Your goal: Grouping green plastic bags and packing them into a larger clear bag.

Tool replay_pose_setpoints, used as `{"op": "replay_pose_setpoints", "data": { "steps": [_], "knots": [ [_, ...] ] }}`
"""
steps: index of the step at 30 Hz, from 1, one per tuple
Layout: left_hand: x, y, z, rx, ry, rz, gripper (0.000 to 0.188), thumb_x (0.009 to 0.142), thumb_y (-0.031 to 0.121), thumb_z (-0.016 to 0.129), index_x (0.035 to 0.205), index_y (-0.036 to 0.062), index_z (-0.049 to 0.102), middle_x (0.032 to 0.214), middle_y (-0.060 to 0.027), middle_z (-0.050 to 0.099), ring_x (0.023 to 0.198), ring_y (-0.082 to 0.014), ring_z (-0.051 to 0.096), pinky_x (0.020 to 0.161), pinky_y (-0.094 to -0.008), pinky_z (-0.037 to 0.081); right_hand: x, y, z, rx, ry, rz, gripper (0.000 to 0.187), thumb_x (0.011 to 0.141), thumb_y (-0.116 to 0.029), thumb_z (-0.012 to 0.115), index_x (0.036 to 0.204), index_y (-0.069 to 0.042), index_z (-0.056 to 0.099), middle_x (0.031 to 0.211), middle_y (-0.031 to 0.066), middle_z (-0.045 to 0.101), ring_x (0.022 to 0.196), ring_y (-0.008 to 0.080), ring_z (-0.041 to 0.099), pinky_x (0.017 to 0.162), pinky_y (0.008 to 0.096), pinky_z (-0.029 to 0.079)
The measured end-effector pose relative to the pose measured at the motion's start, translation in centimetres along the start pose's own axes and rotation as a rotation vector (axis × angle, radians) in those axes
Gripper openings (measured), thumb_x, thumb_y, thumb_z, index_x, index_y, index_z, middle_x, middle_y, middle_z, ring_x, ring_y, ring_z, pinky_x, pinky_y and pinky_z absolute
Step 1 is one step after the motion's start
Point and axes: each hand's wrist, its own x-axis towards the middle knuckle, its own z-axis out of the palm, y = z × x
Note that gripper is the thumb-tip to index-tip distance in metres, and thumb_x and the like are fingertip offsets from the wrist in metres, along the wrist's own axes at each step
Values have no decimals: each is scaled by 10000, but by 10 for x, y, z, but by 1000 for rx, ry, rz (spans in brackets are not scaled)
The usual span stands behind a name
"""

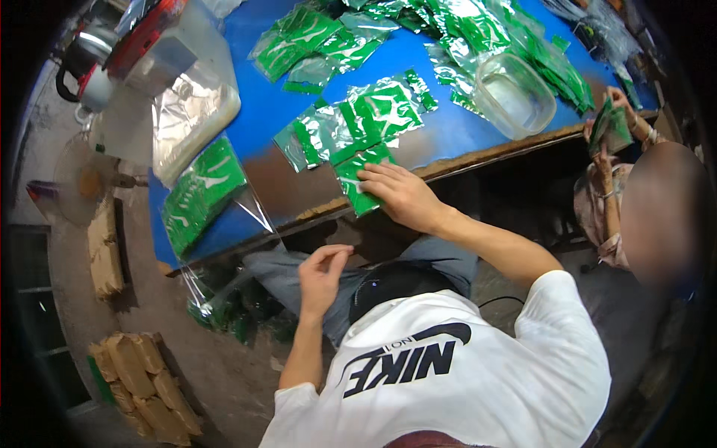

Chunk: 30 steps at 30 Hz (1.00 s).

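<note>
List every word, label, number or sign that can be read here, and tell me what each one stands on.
White T-shirt: large black lettering with a curved black mark and smaller lettering above; legible, but I won't copy brands or wording.
Green packets: pale marks, too blurred to read.
Brown packages: no readable text.

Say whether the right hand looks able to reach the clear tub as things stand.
Likely yes: the right hand rests on a green packet, and only bare blue tabletop seems to lie between that hand and the clear tub.
</note>
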Motion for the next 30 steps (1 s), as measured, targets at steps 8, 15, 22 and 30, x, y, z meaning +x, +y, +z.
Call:
{"op": "replay_pose_setpoints", "data": {
  "steps": [8,15,22,30],
  "knots": [
    [40,-3,47,-1282,-251,-276,543,922,318,710,1363,85,496,1303,-64,605,1196,-193,575,1018,-378,467,31,-68,-21,976,60,518,245,958,-150,626,1150,-1,595,1048,122,618,896,188,600,793,309,490],
    [30,-25,35,-844,138,-215,267,962,129,631,1216,52,597,1209,-57,659,1095,-170,641,934,-337,527,50,64,-39,-204,108,229,656,859,-363,726,1374,-33,489,1377,239,517,1265,403,503,1055,455,424],
    [21,-33,27,-982,71,-434,215,960,124,628,1167,67,614,1165,-51,670,1060,-176,653,889,-334,550,36,64,-35,-175,-84,237,470,865,-124,641,1316,-50,534,1345,166,568,1241,338,542,1022,417,466],
    [16,7,15,-1069,34,-235,224,991,137,583,1193,42,584,1170,-65,662,1115,-198,638,1000,-440,537,50,-21,-27,460,410,406,170,943,5,563,1099,-11,628,901,164,654,796,265,615,705,354,481]
  ]
}}
